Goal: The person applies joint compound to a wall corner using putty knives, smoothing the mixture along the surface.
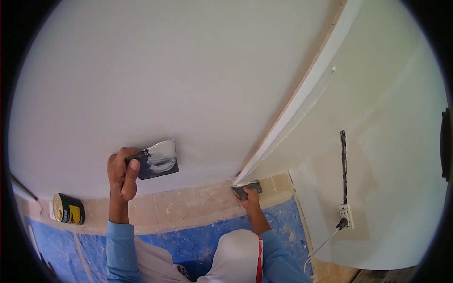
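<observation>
My left hand (pixel 123 174) is closed on a dark, flat rectangular filler spreader (pixel 167 170), held up in front of the pale wall (pixel 141 85). White filler is smeared over its face. Lower and to the right, my right hand (pixel 253 198) grips a second dark spreader (pixel 239 191). That blade is at the foot of a long white trim strip (pixel 302 94), which runs up the wall near the corner. Whether its edge touches the strip, I cannot tell.
A dark green and yellow tin (pixel 69 208) stands at the left by the wall. Blue plastic sheeting (pixel 198 240) covers floor beside beige tiles (pixel 174 210). On the right wall are a dark filled groove (pixel 344 165) and a socket (pixel 349 214) with a plug (pixel 342 223) and white cable (pixel 323 243).
</observation>
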A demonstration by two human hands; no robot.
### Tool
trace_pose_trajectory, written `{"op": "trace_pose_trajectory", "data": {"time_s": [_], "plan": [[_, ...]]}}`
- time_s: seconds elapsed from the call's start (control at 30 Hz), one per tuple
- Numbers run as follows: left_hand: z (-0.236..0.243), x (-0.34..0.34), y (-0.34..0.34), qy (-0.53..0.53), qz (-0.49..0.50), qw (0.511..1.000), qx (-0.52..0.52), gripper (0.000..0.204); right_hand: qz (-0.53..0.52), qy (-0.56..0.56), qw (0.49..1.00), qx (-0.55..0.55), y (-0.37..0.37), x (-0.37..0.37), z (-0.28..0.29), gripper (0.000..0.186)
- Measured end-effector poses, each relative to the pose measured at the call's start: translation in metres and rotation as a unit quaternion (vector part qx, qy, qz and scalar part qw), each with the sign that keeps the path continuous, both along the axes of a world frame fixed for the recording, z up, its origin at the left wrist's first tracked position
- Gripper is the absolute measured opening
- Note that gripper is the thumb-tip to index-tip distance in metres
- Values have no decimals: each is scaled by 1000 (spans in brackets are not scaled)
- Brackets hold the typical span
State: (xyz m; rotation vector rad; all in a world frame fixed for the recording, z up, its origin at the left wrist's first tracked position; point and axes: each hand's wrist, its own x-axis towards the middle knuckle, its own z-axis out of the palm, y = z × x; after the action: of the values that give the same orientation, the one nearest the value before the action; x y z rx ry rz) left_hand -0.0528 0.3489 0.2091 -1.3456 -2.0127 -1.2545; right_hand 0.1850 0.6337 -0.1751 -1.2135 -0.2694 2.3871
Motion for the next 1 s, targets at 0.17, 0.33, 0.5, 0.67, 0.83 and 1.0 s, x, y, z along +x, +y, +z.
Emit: {"op": "trace_pose_trajectory", "data": {"time_s": [0.17, 0.33, 0.5, 0.67, 0.83, 1.0], "plan": [[-4, -6, 3, 66, 3, 998, 20, 26, 9, -21, 999, 43, -5, 6, 13, 41], [5, -8, 2, 19, -85, 996, 14, 22, -20, -13, 997, 69, -2, 8, 30, 38], [10, -10, -2, 34, -95, 995, 10, 21, -21, -8, 991, 132, 4, 13, 52, 37], [11, -10, -1, 1, -125, 992, 19, 16, 8, -24, 983, 180, 7, 16, 100, 33], [13, -12, -5, -17, -147, 989, 22, 9, -4, -30, 978, 206, -1, 16, 174, 35], [15, -13, -9, -18, -155, 987, 43, 7, -11, -29, 970, 240, -2, 16, 222, 32]]}}
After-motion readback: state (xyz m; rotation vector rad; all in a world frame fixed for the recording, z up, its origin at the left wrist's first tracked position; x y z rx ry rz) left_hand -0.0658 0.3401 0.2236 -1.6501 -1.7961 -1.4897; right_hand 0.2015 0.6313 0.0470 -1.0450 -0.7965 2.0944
